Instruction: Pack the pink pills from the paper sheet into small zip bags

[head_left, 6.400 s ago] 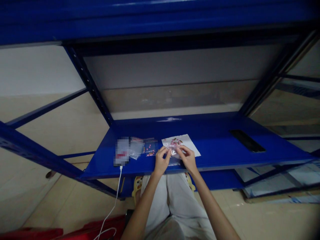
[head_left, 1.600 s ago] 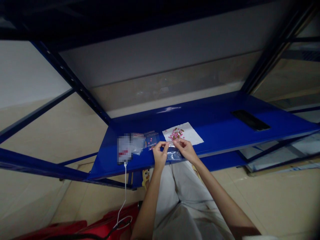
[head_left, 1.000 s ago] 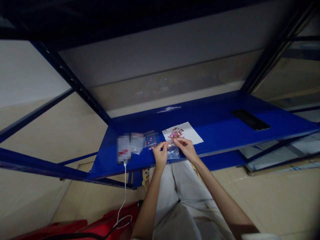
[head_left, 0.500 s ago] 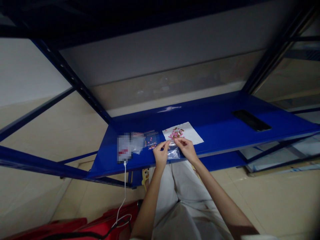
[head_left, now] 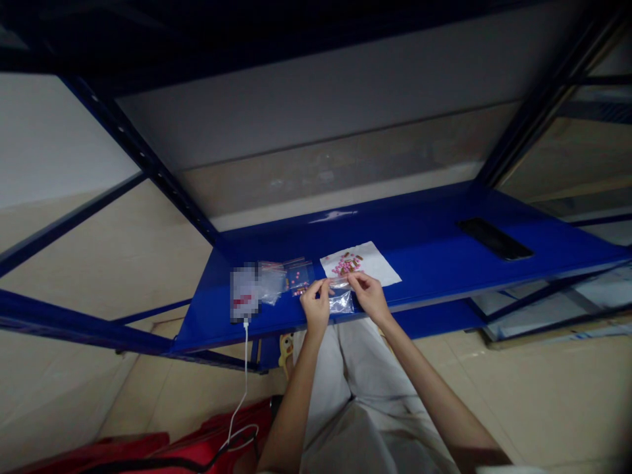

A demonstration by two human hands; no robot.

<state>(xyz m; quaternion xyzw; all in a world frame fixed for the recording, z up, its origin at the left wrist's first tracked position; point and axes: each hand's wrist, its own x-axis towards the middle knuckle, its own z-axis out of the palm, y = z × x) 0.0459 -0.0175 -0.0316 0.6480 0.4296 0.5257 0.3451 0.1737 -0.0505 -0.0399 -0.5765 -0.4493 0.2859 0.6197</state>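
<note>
My left hand point(head_left: 316, 305) and my right hand point(head_left: 368, 295) both pinch the top edge of a small clear plastic bag point(head_left: 340, 300) at the front of the blue shelf point(head_left: 434, 263). The bag hangs between the two hands just above the shelf. Right behind it lies a white paper sheet point(head_left: 378, 263) with a small heap of pink and brown pills point(head_left: 346, 263). Left of my hands lie more small clear bags point(head_left: 289, 276), some with pink pills inside.
A blurred white device point(head_left: 245, 295) with a white cable point(head_left: 243, 388) hanging down sits at the shelf's left. A dark phone point(head_left: 495, 238) lies at the right. Blue rack posts point(head_left: 143, 158) frame the shelf. Something red point(head_left: 187, 451) lies on the floor.
Both hands have stayed pinched on the bag's top edge, shifting only slightly. Since the earliest frame the view has tilted and the pills on the paper are now uncovered.
</note>
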